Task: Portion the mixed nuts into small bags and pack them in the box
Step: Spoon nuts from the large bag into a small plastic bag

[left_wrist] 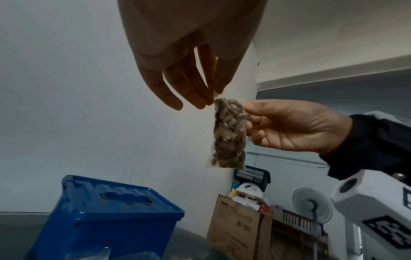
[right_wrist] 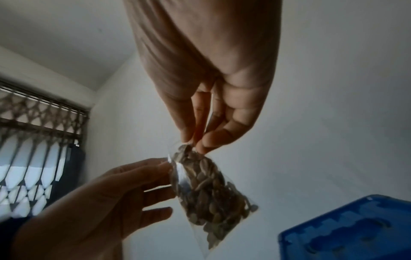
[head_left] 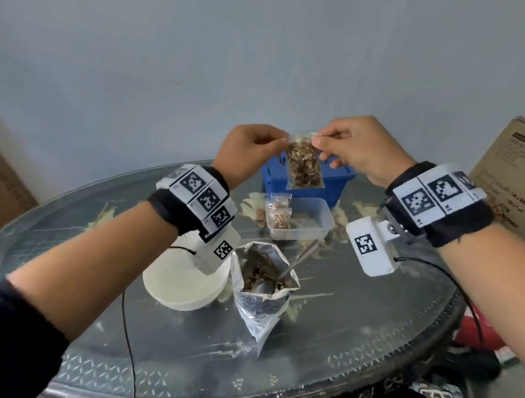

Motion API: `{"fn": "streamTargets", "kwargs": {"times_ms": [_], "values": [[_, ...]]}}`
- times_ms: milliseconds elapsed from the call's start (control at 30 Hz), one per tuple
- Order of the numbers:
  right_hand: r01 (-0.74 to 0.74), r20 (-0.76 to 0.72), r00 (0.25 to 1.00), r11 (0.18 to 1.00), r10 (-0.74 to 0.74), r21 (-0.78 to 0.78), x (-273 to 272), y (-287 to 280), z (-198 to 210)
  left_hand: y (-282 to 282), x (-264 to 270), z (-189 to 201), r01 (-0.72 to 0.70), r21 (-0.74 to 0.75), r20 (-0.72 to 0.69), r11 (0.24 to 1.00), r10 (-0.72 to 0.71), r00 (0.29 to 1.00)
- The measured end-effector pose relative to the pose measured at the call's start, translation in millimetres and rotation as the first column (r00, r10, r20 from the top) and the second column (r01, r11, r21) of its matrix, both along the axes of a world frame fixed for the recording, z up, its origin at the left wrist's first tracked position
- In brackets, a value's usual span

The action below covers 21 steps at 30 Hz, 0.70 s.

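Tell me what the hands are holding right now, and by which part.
Both hold one small bag of nuts by its top edge: left hand pinches the left corner, right hand the right corner.

No legible text, brand or number on any item.
Cardboard box [head_left: 511,178], 3 o'clock of the table: dark printed lines and a small label, too blurred to read.
Foil pouch [head_left: 261,293], table centre: small print on a white label, unreadable.
Wrist bands [head_left: 205,199]: black-and-white square code markers only, no letters.
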State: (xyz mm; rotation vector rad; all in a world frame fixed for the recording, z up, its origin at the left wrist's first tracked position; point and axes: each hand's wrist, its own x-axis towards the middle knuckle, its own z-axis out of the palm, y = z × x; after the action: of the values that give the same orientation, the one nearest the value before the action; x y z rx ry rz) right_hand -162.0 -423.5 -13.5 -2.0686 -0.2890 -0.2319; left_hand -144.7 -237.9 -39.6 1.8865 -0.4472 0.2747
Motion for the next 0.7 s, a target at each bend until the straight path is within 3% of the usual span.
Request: {"fn": "streamTargets", "kwargs": {"times_ms": [133,333,467,600,700], "values": [[0.014,-0.107,0.994,1.0,-0.011,0.02,35,-17,-14,-14,47,-3,0.022,0.271,-0.009,0.962,-0.021,1.0],[0.105,-0.29,0.954,0.991,-0.077,0.08,81,-28,-78,-39,98,-42,0.075,0.585,-0.089,0.807,-0.028,0.996],[0.186,-0.311,0.937,0.981,-0.159,0.061,112,-35,-124,-48,122,-72,0.128,0.633,-0.161,0.764,-0.032,0.986],[0.25,-0.364,0.906,0.967,-0.214,0.054,134,-36,-167,-50,134,-98,0.303,0.586,-0.369,0.751,-0.085,0.926],[0.278,-0.409,0.884,0.958,-0.227,0.071,146,-35,-193,-49,140,-115,0.39,0.623,-0.462,0.678,-0.083,0.883]]}}
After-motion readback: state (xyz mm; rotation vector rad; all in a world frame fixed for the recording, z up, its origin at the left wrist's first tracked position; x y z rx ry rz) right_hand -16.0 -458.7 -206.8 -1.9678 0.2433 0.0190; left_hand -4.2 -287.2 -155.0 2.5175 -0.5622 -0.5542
